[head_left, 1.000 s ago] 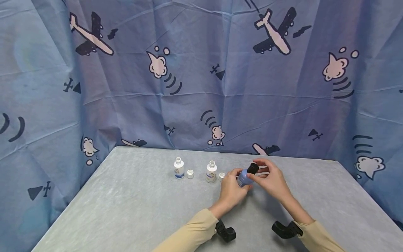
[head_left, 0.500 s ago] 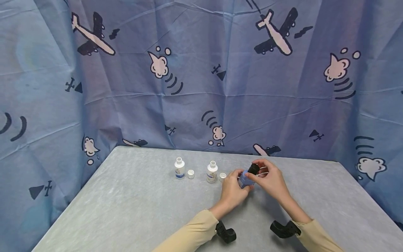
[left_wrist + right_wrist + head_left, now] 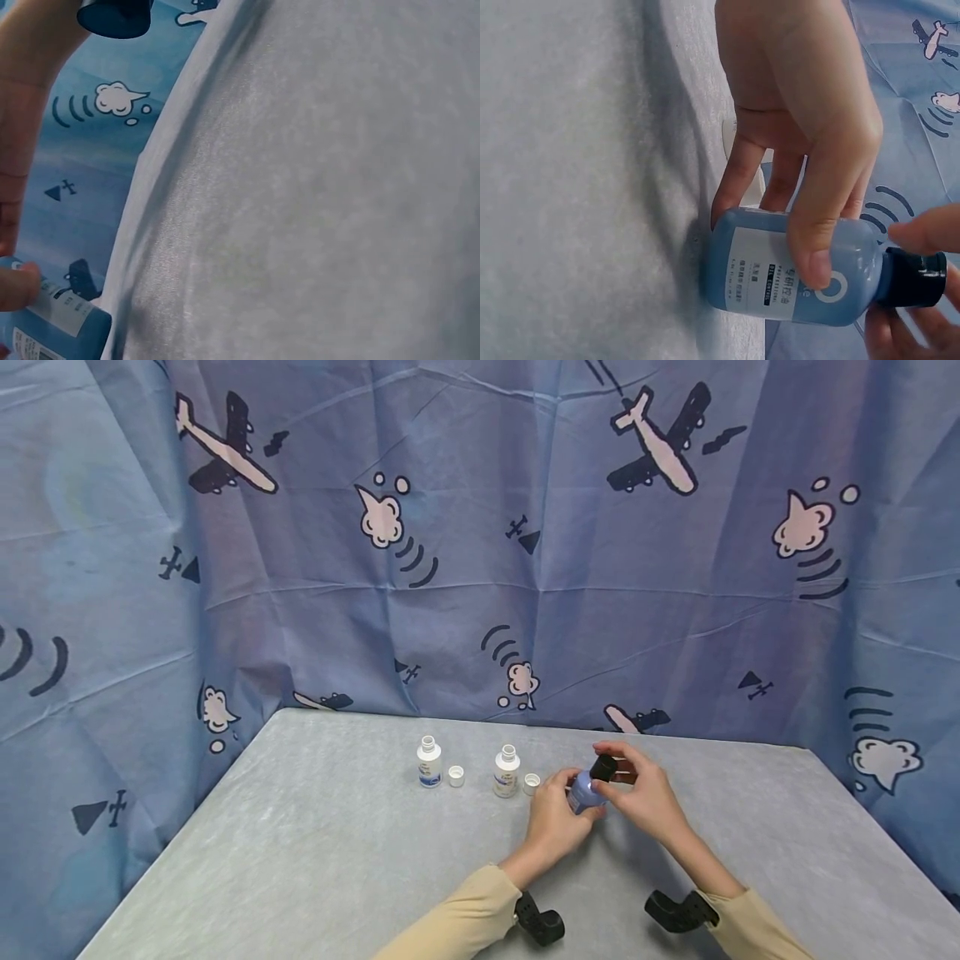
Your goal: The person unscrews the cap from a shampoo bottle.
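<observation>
Low over the table, my left hand grips a small blue plastic bottle round its body, the thumb lying across the white label in the right wrist view. The bottle tilts, its black cap up and to the right. Thumb and fingers of my right hand pinch the cap, which sits at the bottle's neck. In the left wrist view, the bottle's base end shows at the lower left corner with a fingertip on it; the cap is out of that frame.
Two uncapped white bottles stand left of my hands. Beside each lies a white cap, one between the bottles and one close to my left fingers. A patterned blue curtain hangs behind the grey-covered table.
My right fingers have shifted slightly round the black cap. Bottle and cap sit a touch lower in the head view, and the left hand keeps its grip.
</observation>
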A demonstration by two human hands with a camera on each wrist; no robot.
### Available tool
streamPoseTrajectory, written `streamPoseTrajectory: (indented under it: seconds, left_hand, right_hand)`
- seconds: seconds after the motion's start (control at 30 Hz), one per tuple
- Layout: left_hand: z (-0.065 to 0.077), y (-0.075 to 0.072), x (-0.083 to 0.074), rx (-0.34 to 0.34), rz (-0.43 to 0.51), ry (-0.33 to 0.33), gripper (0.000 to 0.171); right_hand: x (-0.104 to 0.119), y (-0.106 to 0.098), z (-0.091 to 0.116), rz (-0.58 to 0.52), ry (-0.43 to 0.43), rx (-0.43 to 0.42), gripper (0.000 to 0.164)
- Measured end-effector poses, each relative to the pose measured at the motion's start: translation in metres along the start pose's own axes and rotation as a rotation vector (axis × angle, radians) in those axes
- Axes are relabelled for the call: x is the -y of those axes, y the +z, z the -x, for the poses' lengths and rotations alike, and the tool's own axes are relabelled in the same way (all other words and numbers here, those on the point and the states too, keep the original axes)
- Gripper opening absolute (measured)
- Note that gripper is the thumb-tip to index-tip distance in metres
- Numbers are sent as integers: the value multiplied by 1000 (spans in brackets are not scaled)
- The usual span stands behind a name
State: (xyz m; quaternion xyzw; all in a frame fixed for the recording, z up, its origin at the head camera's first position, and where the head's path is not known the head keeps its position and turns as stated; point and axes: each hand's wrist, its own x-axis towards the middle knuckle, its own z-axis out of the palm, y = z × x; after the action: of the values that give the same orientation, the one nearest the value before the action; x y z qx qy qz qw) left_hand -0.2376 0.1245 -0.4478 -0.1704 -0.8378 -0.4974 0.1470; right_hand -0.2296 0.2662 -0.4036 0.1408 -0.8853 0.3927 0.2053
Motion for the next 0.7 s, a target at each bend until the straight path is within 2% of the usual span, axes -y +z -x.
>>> streamPoseTrajectory:
  seconds: [0.17,0.3,0.5,0.7]
  left_hand:
    - [-2,-2,-4,5,-3,-29,50]
    - [-3,-3,-5,5,-18,-25,50]
    - [-2,-2,-3,14,-14,-15,50]
    - [-3,-1,-2,14,-12,-22,50]
  right_hand:
    - [3,0,0,46,85,12,50]
    - [6,0,0,101,112,10,48]
    - [5,0,0,76,92,8,45]
    - [4,-1,1,44,23,16,46]
